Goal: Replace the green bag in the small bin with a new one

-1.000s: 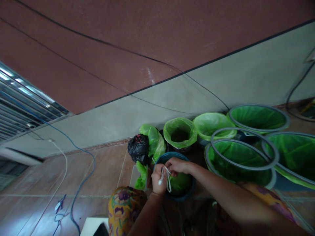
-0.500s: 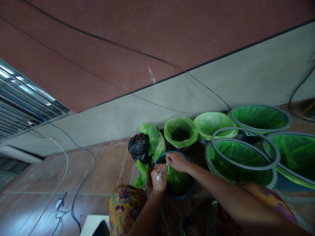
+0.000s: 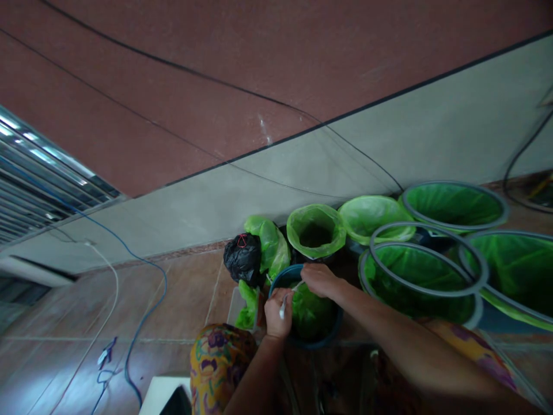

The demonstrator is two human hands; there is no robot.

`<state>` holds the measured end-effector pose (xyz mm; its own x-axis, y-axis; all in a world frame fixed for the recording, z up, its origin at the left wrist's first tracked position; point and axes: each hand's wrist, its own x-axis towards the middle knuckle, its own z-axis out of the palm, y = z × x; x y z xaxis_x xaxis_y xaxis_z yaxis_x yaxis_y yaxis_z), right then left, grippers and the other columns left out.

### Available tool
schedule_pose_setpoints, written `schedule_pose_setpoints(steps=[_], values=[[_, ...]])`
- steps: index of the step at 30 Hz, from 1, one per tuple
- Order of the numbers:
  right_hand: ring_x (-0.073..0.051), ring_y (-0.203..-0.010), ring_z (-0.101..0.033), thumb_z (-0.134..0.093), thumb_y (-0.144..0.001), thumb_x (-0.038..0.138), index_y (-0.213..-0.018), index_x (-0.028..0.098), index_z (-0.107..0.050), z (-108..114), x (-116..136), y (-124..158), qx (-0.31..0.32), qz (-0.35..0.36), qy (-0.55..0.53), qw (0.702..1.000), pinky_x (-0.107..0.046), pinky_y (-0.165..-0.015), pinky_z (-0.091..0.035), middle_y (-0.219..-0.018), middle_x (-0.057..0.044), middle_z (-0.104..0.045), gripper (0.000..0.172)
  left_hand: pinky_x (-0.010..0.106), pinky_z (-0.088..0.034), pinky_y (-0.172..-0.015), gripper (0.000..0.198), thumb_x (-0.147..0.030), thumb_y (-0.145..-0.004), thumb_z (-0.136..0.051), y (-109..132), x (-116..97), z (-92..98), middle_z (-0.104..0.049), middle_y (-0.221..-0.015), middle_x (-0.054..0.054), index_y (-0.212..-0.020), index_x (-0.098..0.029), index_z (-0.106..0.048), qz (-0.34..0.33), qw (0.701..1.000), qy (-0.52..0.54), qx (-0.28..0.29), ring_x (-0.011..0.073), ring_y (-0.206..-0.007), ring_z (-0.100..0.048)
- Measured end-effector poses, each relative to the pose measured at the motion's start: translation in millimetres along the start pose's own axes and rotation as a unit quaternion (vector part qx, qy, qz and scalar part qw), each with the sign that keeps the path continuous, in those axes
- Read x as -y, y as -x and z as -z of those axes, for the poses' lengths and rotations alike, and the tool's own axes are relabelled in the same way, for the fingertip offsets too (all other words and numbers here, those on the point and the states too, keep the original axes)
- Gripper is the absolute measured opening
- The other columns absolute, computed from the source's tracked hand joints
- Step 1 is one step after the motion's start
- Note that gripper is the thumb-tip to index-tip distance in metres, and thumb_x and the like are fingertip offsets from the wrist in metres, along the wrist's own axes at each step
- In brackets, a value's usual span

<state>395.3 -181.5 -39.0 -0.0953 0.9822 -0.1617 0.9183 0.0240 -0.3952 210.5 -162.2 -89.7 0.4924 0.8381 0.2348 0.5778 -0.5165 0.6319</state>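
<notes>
My left hand is closed around a small white bundle that looks like plastic or string. From it a thin white strand runs taut to my right hand, whose fingers pinch its other end. Both hands are over a round blue bin. Crumpled green plastic lies inside the bin, below the strand. What exactly the white bundle is cannot be made out.
Bins lined with green bags stand along the wall, and a loose grey ring rests across larger ones at right. Left are a tied black bag, a green bag, a small tray and a blue hose on the tiles.
My right hand has moved right, away from my left hand, and the white strand between them is now stretched. My left hand has barely moved.
</notes>
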Motion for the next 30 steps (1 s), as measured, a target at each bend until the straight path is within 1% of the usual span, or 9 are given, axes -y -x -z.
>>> schedule_pose_setpoints(steps=[4, 7, 11, 13, 16, 19, 21, 25, 30], values=[[-0.03, -0.091, -0.067, -0.05, -0.079, 0.004, -0.084, 0.008, -0.071, 1, -6, 1, 0.028, -0.047, 0.026, 0.998, -0.034, -0.074, -0.051, -0.096, -0.021, -0.071, 0.022, 0.031, -0.045, -0.075, 0.027, -0.029, -0.091, -0.041, 2, 5, 8.8, -0.068, -0.084, 0.007, -0.084, -0.021, -0.066, -0.01, 0.997, -0.075, 0.033, 0.0176, -0.081, -0.062], [-0.033, -0.092, -0.068, -0.05, -0.078, 0.002, -0.086, 0.006, -0.072, 2, -8, 2, 0.031, -0.064, 0.025, 0.997, -0.036, -0.074, -0.051, -0.093, -0.024, -0.071, 0.024, 0.029, -0.042, -0.068, 0.028, -0.033, -0.089, -0.042, 8, 9, 13.0, -0.062, -0.074, 0.004, -0.073, -0.021, -0.062, 0.038, 0.995, -0.089, 0.038, 0.0156, -0.071, -0.058], [-0.034, -0.096, -0.067, -0.048, -0.08, 0.006, -0.091, 0.007, -0.072, 4, -5, 3, 0.033, -0.047, 0.02, 0.998, -0.038, -0.076, -0.051, -0.097, -0.024, -0.071, 0.026, 0.026, -0.039, -0.063, 0.032, -0.036, -0.083, -0.051, 7, 5, 15.0, -0.05, -0.062, -0.002, -0.056, -0.02, -0.05, 0.113, 0.992, 0.048, 0.01, 0.0115, -0.062, -0.049], [-0.034, -0.096, -0.067, -0.047, -0.082, 0.01, -0.09, 0.009, -0.072, 4, -2, 1, 0.034, -0.018, 0.014, 0.999, -0.038, -0.075, -0.05, -0.095, -0.022, -0.072, 0.027, 0.025, -0.039, -0.059, 0.029, -0.04, -0.077, -0.057, 2, -1, 13.9, -0.049, -0.061, -0.003, -0.057, -0.019, -0.052, 0.179, 0.968, 0.178, 0.014, 0.0101, -0.058, -0.047], [-0.032, -0.094, -0.067, -0.046, -0.084, 0.016, -0.089, 0.013, -0.073, 3, 0, -1, 0.017, 0.017, -0.003, 1.0, -0.035, -0.073, -0.048, -0.093, -0.018, -0.073, 0.028, 0.023, -0.037, -0.05, 0.03, -0.047, -0.072, -0.06, -8, -12, 9.2, -0.057, -0.065, -0.002, -0.068, -0.017, -0.056, 0.274, 0.899, 0.34, 0.039, 0.0075, -0.051, -0.047], [-0.028, -0.091, -0.067, -0.046, -0.085, 0.021, -0.086, 0.016, -0.073, 3, -1, -2, -0.002, 0.027, -0.033, 0.999, -0.032, -0.071, -0.045, -0.092, -0.015, -0.074, 0.027, 0.02, -0.035, -0.046, 0.038, -0.051, -0.066, -0.067, -14, -19, 3.4, -0.064, -0.073, 0.0, -0.065, -0.016, -0.052, 0.333, 0.827, 0.453, 0.021, 0.0044, -0.047, -0.047], [-0.025, -0.088, -0.067, -0.047, -0.085, 0.023, -0.084, 0.016, -0.072, 3, -2, -2, -0.002, 0.034, -0.057, 0.998, -0.029, -0.069, -0.043, -0.091, -0.014, -0.074, 0.026, 0.02, -0.037, -0.049, 0.038, -0.049, -0.061, -0.072, -15, -20, 0.9, -0.063, -0.069, -0.001, -0.069, -0.016, -0.055, 0.349, 0.798, 0.491, 0.007, 0.0045, -0.048, -0.049], [-0.02, -0.074, -0.064, -0.048, -0.083, 0.023, -0.076, 0.014, -0.071, 4, -1, -3, 0.018, 0.074, -0.099, 0.992, -0.026, -0.061, -0.037, -0.079, -0.011, -0.073, 0.026, 0.022, -0.043, -0.059, 0.038, -0.03, -0.051, -0.08, -15, -20, -0.3, -0.062, -0.067, -0.003, -0.083, -0.016, -0.066, 0.332, 0.802, 0.496, 0.022, 0.0068, -0.057, -0.054], [-0.012, -0.056, -0.054, -0.048, -0.083, 0.027, -0.065, 0.014, -0.068, 6, 7, -3, 0.068, 0.113, -0.208, 0.969, -0.023, -0.052, -0.033, -0.06, -0.004, -0.067, 0.03, 0.023, -0.04, -0.06, 0.021, -0.026, -0.057, -0.074, -14, -19, -2.8, -0.065, -0.065, -0.002, -0.075, -0.015, -0.07, 0.219, 0.883, 0.403, 0.098, 0.0087, -0.06, -0.051]])
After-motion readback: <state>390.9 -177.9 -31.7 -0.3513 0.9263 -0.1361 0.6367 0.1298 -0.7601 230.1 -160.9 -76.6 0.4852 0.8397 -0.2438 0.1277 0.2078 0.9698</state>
